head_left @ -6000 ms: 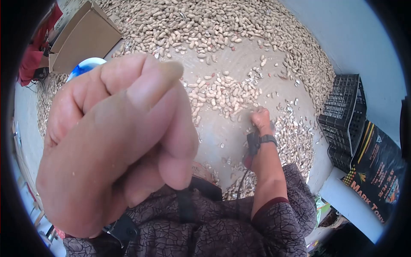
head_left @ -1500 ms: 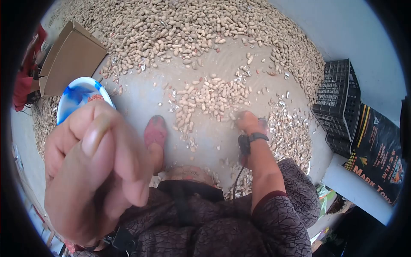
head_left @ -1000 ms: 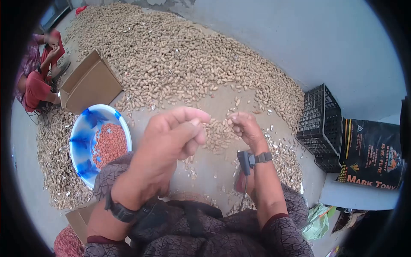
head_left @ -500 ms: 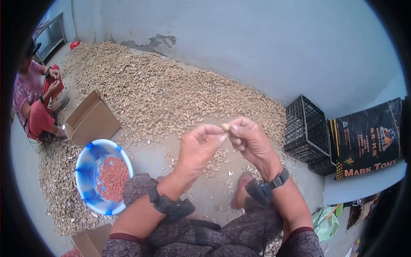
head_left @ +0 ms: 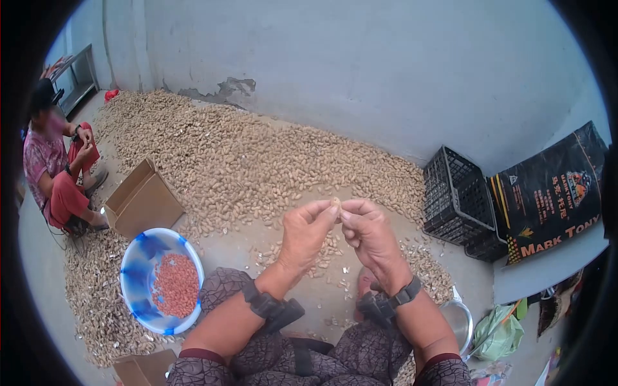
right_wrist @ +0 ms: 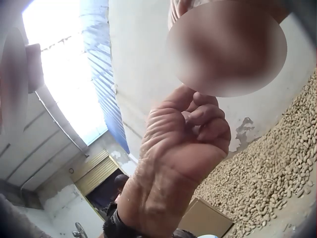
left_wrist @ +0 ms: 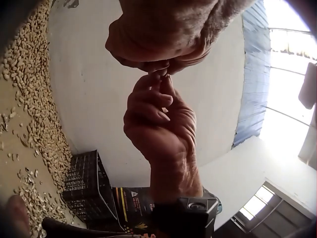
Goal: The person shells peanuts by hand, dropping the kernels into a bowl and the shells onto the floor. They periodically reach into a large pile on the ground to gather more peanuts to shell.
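Observation:
In the head view, an unshelled peanut [head_left: 335,202] shows between the fingertips of both hands, held above the floor in front of the lap. My left hand [head_left: 301,237] pinches it from one side with thumb and forefinger, while my right hand [head_left: 374,237] pinches it from the other. The left wrist view has the right hand [left_wrist: 161,119] fingertip to fingertip with the left hand [left_wrist: 163,29]. A blur covers the right hand in the right wrist view; the left hand [right_wrist: 183,144] has curled fingers there. Below them lies a small heap of peanuts [head_left: 328,251].
A blue-and-white basin [head_left: 132,302] with red kernels [head_left: 177,284] stands at left, beside a cardboard box [head_left: 145,202]. The large peanut pile [head_left: 257,161] runs along the wall. Black crates [head_left: 454,199] and a black sack [head_left: 553,193] stand right. Another person [head_left: 61,161] sits far left.
The right hand has risen from the floor heap, and the left has moved from close to the camera to meet it. Both now pinch a peanut. The head view has tilted up.

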Demonstrator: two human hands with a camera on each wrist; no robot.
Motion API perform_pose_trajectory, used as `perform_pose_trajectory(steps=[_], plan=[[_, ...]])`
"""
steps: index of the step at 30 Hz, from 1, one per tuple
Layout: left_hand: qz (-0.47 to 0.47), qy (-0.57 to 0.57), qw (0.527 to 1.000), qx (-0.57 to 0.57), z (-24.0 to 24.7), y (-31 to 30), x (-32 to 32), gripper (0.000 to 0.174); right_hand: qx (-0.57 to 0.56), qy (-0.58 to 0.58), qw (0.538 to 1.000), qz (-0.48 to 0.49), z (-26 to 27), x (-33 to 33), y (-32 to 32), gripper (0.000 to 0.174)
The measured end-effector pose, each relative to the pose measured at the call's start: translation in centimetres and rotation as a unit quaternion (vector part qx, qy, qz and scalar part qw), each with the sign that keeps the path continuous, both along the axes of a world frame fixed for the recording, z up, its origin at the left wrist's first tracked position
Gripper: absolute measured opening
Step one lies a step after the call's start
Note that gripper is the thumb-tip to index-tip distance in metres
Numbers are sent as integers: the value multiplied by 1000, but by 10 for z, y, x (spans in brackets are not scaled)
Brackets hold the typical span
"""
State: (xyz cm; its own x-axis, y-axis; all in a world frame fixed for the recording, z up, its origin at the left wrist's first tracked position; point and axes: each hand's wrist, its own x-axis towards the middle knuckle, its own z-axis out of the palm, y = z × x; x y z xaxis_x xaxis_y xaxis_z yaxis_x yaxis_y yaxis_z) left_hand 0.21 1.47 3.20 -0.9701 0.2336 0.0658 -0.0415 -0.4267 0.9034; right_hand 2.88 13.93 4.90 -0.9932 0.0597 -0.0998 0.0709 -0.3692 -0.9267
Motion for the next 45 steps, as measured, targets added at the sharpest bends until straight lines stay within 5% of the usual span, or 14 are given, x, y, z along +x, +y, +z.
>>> perform_pose_trajectory(steps=[5, 10, 12, 14, 21, 23, 30, 40, 45], plan=[[-26, 121, 982, -142, -5, -8, 1, 12, 56, 35, 998, 16, -3, 8, 3, 15], [-68, 138, 976, -155, -4, -22, 1, 12, 51, 25, 994, 89, 13, 17, 5, 14], [-71, 213, 941, -253, -3, -26, 5, 13, 50, 13, 994, 101, 14, 19, 4, 15], [-83, 198, 951, -223, -5, -23, 9, 13, 125, 19, 985, 117, 6, 20, 3, 17], [-113, 273, 926, -235, -17, -17, 4, 9, 99, 28, 992, 77, 5, 22, 8, 15], [-112, 247, 953, -132, -21, -12, 3, 10, 50, 44, 995, 70, 3, 21, 9, 14], [-74, 150, 980, -106, -15, 8, 12, 14, 88, 21, 996, -3, -2, 14, 10, 12], [-200, -131, 970, 40, -20, 11, -3, 13, 314, 143, 936, -67, -6, 11, 9, 14], [-256, -111, 960, -15, -17, 6, -3, 16, 444, 110, 889, -5, -12, 8, 26, 18]])
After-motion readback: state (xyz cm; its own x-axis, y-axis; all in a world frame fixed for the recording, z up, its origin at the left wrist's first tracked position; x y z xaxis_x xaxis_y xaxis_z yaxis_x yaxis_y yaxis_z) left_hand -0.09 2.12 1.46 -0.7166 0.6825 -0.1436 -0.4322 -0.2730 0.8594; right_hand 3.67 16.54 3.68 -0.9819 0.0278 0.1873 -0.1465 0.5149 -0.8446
